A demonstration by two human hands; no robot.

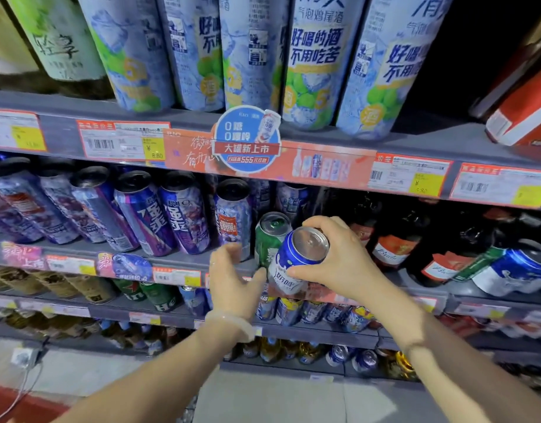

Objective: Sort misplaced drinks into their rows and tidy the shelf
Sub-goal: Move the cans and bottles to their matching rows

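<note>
Head view: a blue-and-white aluminium drink can (296, 261) is held tilted by the right hand (339, 257), fingers curled round its rim and side, at the front edge of the grey metal shelf (177, 261), touching a green can (267, 239). The left hand (232, 279) is spread wide, empty. The can is judged smooth, slippery, dentable; mid-body is the safest hold.

We see the held can (296, 257) blue with a white lower band and silver top | the can behind it (267, 236) green | upper-shelf cans (312, 62) pale blue with green fruit and ice print | middle-row cans (183, 215) purple and blue | shelf strip (324, 169) orange-red | price tags (126, 141) white, red and yellow | dark bottles (391, 239) with red labels.
</note>
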